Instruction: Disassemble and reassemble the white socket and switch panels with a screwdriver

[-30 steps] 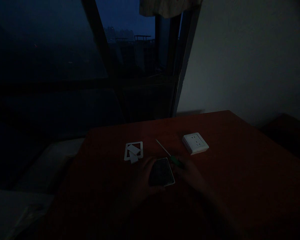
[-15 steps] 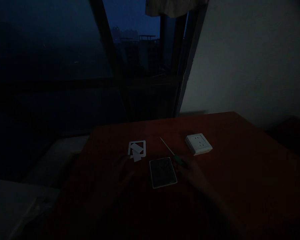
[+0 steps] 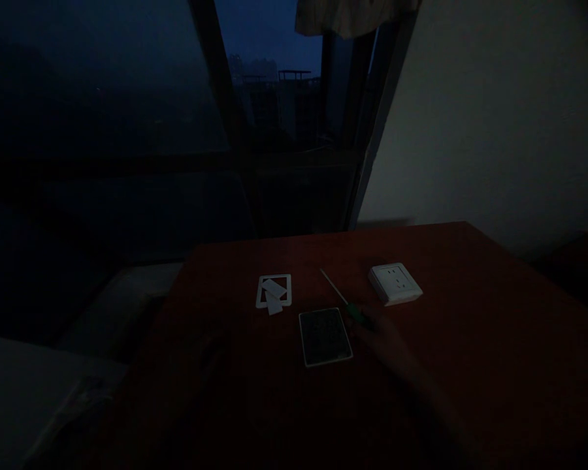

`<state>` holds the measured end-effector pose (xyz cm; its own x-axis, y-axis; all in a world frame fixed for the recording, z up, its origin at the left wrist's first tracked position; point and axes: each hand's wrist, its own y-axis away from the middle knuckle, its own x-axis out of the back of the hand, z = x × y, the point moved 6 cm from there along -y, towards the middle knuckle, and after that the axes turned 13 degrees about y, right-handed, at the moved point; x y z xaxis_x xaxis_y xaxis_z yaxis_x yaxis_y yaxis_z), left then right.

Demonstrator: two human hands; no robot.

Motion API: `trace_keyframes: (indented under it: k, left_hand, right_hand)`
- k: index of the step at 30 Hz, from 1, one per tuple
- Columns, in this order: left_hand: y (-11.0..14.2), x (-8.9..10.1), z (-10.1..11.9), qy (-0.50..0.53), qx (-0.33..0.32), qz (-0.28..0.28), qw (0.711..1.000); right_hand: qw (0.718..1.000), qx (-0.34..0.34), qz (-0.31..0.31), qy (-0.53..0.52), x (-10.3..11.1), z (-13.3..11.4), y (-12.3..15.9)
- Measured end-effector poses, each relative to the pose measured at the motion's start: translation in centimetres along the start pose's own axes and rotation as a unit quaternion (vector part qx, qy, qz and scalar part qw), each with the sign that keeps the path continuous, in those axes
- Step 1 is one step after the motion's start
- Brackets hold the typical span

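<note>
While blue dusk is filling the window (image 3: 269,39) on the far side, the near part of the scene is sitting in deep shadow. Right hand (image 3: 383,339) is holding the near end of a green-handled screwdriver (image 3: 357,314), fingers wrapping the grip; the thin shaft is pointing toward the far left. Left hand (image 3: 210,351) is showing only as a dim shape, left of centre and well apart from the screwdriver; cannot tell whether its fingers are spreading or folding.

Between the two hands, a dark-faced square plate (image 3: 326,337) with a thin white rim is lying flat on the reddish-brown table (image 3: 470,294), its right edge just beside the right hand. Farther off and to the left, a white square frame (image 3: 289,287) is resting on the tabletop, two white strips (image 3: 275,288) crossing over its opening, one overlapping the other. To the far right of the screwdriver, a thick white wall socket (image 3: 396,284) is sitting with its slotted face upward. Beyond the table, a pale wall (image 3: 494,117) is standing on the right; a short curtain (image 3: 355,18) is hanging over the window's top.
</note>
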<state>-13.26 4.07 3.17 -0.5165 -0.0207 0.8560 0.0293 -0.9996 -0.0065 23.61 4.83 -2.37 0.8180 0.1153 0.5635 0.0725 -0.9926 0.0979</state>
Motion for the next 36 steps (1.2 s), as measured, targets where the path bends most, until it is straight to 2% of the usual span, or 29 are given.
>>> trace_keyframes:
  k: [6, 15, 28, 31, 36]
  left_hand:
    - [-0.5, -1.7, 1.2, 0.008, -0.038, -0.049, 0.998]
    - [-0.6, -3.3, 3.4, 0.014, -0.088, -0.044, 0.995]
    - [-2.0, -4.5, 3.0, 0.001, -0.111, -0.048, 0.993]
    - [-2.1, -4.0, 3.3, 0.02, -0.109, -0.037, 0.993]
    - [-1.8, -1.1, 3.6, 0.051, -0.016, 0.031, 0.998]
  right_hand:
    - [1.0, -0.009, -0.007, 0.0, -0.1, 0.2, 0.0]
    - [1.0, -0.006, -0.005, -0.011, -0.1, 0.1, 0.0]
    - [1.0, -0.008, -0.015, -0.019, -0.1, 0.0, 0.0]
    - [1.0, -0.006, -0.008, -0.019, -0.1, 0.0, 0.0]
    - [1.0, -0.005, -0.01, -0.02, -0.2, 0.2, 0.0]
